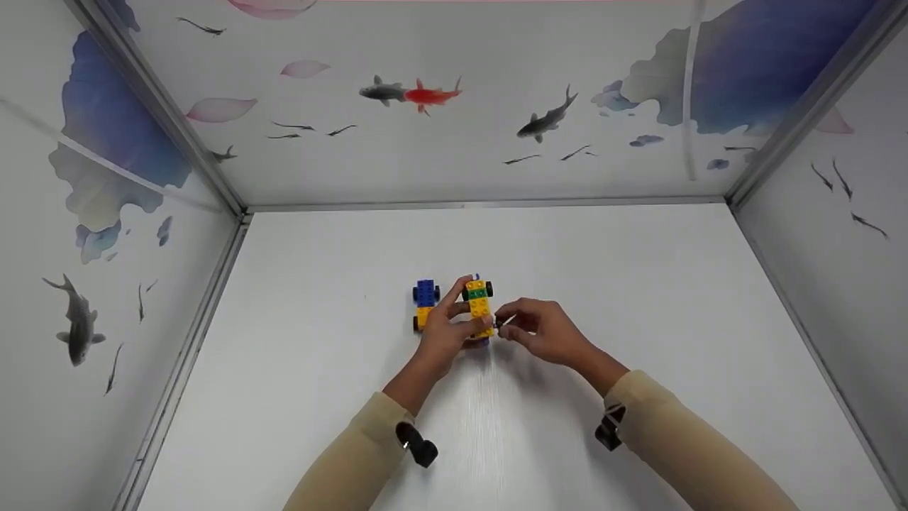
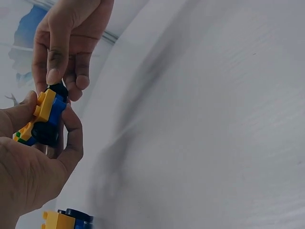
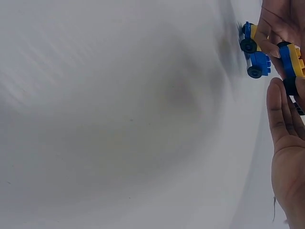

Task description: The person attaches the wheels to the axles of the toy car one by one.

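Note:
My left hand (image 1: 441, 339) grips a toy car (image 1: 479, 306) of yellow, green and blue building bricks, holding it above the white table. At the car's right side, the thumb and fingers of my right hand (image 1: 543, 330) pinch a black wheel (image 2: 58, 89). That wheel sits against the car's blue base in the left wrist view; whether it is fully attached I cannot tell. Another brick car (image 1: 425, 292), blue and yellow with black wheels, stands on the table just left of the held one. Fingers partly cover the held car in every view.
The white tabletop (image 1: 298, 397) spreads around both hands. Upright panels printed with fish and petals enclose it at the back (image 1: 461, 156), left (image 1: 35, 234) and right (image 1: 837, 248). Each sleeve carries a black wrist device.

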Tool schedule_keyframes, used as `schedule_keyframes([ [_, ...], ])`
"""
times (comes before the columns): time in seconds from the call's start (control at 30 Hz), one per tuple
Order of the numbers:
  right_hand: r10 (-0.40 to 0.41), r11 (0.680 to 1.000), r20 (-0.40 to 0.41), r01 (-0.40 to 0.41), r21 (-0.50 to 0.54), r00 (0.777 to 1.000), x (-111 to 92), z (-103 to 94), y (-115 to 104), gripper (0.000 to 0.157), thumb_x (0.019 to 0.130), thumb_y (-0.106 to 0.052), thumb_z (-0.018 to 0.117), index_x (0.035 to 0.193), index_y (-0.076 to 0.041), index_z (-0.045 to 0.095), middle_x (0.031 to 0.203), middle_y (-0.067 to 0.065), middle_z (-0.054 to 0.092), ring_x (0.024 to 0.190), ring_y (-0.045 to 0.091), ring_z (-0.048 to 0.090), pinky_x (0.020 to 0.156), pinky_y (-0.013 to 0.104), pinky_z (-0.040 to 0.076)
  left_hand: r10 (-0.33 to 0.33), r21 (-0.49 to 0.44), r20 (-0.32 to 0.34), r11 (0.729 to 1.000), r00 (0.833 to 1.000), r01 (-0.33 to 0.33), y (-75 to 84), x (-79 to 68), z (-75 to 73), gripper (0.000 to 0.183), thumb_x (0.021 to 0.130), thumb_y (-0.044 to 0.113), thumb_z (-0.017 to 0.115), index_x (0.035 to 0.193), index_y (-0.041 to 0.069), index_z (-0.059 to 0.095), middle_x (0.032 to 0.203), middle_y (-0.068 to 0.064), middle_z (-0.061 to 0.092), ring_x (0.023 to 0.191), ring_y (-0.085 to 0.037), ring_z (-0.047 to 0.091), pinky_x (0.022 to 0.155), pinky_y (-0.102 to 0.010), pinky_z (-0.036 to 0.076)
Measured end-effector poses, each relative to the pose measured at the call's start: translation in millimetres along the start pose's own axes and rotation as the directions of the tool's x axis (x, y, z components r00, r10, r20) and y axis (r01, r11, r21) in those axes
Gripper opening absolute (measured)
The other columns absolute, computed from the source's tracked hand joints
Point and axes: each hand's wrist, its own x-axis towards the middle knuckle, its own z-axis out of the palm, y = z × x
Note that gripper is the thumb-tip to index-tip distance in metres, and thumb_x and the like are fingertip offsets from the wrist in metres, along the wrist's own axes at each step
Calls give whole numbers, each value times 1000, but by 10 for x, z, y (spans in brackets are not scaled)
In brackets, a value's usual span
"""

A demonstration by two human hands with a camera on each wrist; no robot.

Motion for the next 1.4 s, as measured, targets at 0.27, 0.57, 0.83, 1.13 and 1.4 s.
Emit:
schedule_keyframes([
  [0.27,46,998,-5,-45,40,999,-19,14,-7,25,104,-7,77,129,-12,77,122,9,80,99,21,80,92,42,70,12,-22,9,1000,1000,-12,-14,11,21,86,98,10,85,167,44,47,151,-16,63,117,-31,74,92,-43,70],
  [0.57,48,996,-14,-47,80,999,-10,30,-55,22,104,-1,74,124,-6,77,118,15,80,99,26,82,88,38,70,31,-31,29,999,999,-30,-46,35,20,85,97,8,86,165,44,49,145,-16,64,111,-28,73,96,-50,68],
  [0.83,41,999,-33,-40,37,999,-2,76,-47,19,103,1,75,120,-4,78,112,14,81,95,22,80,87,41,70,35,-33,13,999,999,-35,-81,44,24,84,96,11,87,165,41,51,140,-17,64,106,-25,73,91,-45,70],
  [1.13,22,1000,-63,-22,6,998,17,122,-73,22,101,7,74,120,-4,79,112,13,80,93,20,78,84,30,69,18,22,-52,1000,999,-17,-47,26,63,86,95,8,87,163,46,52,141,-14,65,113,-28,70,88,-36,70],
  [1.4,23,1000,-67,-23,-3,997,19,128,-73,22,102,4,74,120,-6,79,111,12,80,93,19,77,84,27,68,25,19,-33,1000,999,-24,-35,7,64,88,97,10,86,166,48,47,144,-13,65,117,-29,71,90,-37,69],
])
